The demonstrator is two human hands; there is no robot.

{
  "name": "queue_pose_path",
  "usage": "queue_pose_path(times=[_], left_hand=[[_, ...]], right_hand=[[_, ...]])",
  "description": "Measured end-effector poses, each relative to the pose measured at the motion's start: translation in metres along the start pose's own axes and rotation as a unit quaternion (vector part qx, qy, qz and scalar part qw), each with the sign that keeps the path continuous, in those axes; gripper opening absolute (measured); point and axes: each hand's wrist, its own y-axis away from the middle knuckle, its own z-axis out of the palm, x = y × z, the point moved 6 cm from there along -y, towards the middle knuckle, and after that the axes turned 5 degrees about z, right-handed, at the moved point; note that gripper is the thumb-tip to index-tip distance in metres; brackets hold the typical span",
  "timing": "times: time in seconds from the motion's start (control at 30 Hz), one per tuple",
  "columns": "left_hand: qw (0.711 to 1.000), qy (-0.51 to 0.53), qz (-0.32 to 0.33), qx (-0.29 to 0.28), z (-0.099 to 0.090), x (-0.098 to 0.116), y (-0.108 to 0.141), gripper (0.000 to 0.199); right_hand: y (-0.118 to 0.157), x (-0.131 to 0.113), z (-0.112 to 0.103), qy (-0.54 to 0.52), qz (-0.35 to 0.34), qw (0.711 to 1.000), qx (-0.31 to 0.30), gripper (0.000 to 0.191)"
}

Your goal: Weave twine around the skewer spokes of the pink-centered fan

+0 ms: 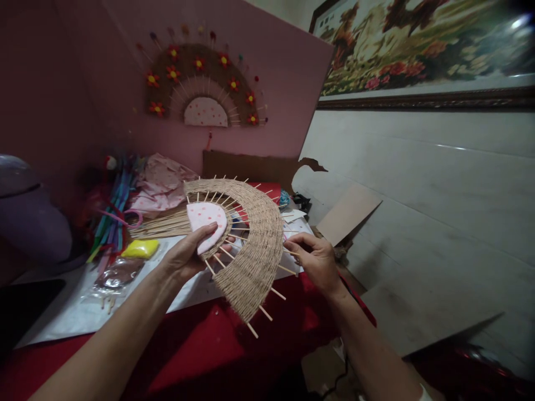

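A fan shape of woven twine [261,239] on thin wooden sticks is held up over the table. At its inner end is a pink half-round pad with dots [203,217]. My left hand [194,250] grips this pad, thumb on the front and fingers behind it. My right hand [313,256] is closed at the fan's outer right edge, with thumb and forefinger pinching one stick end. Several stick ends stick out past the twine around the curve.
A finished-looking fan with red flowers [200,64] hangs on the pink board behind. Pink cloth [161,181], loose sticks [163,224], pink scissors [132,218], a yellow packet [141,248] and coloured strips lie left. Brown cardboard [246,167] stands behind.
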Motion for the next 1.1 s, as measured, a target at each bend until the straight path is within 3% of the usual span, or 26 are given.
queue_pose_path(times=[0.23,0.33,0.47,0.7,0.9,1.1], left_hand=[[0.999,-0.037,0.0,-0.024,-0.004,0.0,-0.004,0.02],[0.999,-0.049,-0.003,-0.017,-0.004,0.002,-0.003,0.017],[0.997,-0.063,-0.031,-0.024,-0.002,0.001,0.0,0.015],[0.992,-0.106,-0.045,-0.046,-0.008,-0.004,-0.005,0.019],[0.987,-0.131,-0.058,-0.079,-0.009,-0.007,-0.008,0.02],[0.986,-0.128,-0.075,-0.078,-0.011,-0.006,-0.005,0.019]], right_hand=[[-0.01,0.027,0.006,-0.081,0.07,0.994,-0.008,0.024],[-0.014,0.027,0.001,-0.045,0.041,0.998,-0.001,0.021],[-0.016,0.012,-0.01,0.048,-0.055,0.997,0.009,0.013],[-0.013,-0.009,-0.015,0.209,-0.171,0.963,-0.016,0.011],[-0.019,-0.01,-0.012,0.269,-0.191,0.944,-0.027,0.016],[-0.027,-0.005,-0.023,0.188,-0.145,0.97,-0.048,0.013]])
